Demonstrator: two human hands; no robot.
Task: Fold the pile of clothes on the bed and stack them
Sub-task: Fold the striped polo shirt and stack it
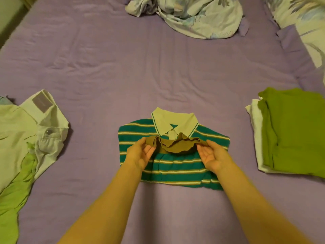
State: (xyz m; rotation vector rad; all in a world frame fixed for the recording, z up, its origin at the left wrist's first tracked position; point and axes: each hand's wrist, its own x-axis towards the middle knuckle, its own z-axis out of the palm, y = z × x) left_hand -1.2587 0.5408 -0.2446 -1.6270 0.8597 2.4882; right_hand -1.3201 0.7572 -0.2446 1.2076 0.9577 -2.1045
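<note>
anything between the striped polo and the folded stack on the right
Nothing visible. Only bare purple sheet lies between the striped polo and the green-topped stack. Both hands, left hand and right hand, pinch its brown hem.

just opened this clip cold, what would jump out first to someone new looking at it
Dead centre on the purple bed sheet lies a teal striped polo shirt, where the left hand and right hand pinch the ends of a small brown garment. A folded green stack sits right; unfolded white jeans lie left.
</note>
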